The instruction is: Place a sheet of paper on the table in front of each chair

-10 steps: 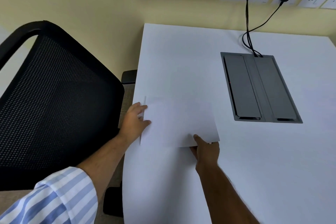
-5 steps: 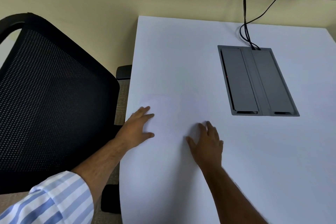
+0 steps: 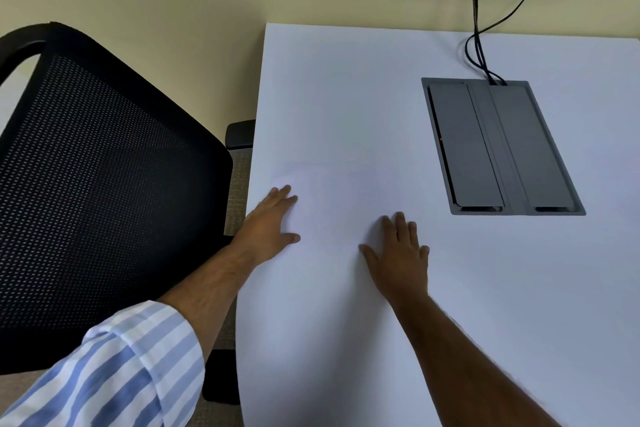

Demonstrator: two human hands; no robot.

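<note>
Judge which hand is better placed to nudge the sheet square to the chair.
Probably left: the left hand lies flat on the white paper sheet's chair-side edge; the right hand presses its near corner.

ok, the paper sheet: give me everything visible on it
The sheet is plain white, blank and nearly the same tone as the white table, so its edges are faint; only the far left corner shows clearly. It lies flat near the table's left edge, in front of the black mesh chair. The left hand lies open on its left side and the right hand on its near right part, fingers spread.
</note>
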